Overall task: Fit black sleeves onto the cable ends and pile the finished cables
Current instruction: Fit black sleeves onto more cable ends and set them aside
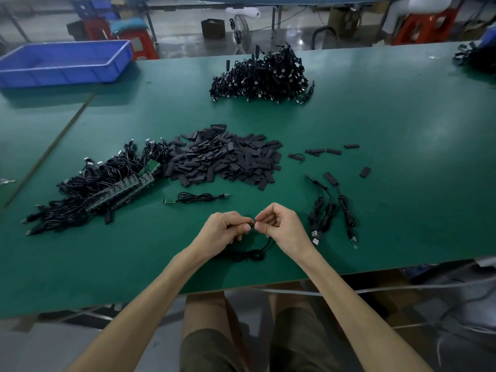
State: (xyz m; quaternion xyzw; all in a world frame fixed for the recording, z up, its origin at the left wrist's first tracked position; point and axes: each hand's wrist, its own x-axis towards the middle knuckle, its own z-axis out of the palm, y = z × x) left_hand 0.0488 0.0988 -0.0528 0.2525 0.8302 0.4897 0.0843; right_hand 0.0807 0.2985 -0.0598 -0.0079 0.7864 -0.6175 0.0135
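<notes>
Over the near part of the green table [375,183], my left hand [228,229] and my right hand [279,226] meet fingertip to fingertip. Both pinch a small black piece between them, mostly hidden by my fingers; I cannot tell sleeve from cable end. A black cable [249,253] hangs from my right hand and coils on the table below. A heap of flat black sleeves [228,157] lies in the middle. Cables with bare green boards [102,191] are heaped at the left. Three sleeved cables [332,208] lie to the right.
A single cable with a green board [196,197] lies just beyond my hands. A big pile of black cables [263,76] sits at the far centre. A blue bin [64,63] stands far left. Loose sleeves [330,151] are scattered at the right.
</notes>
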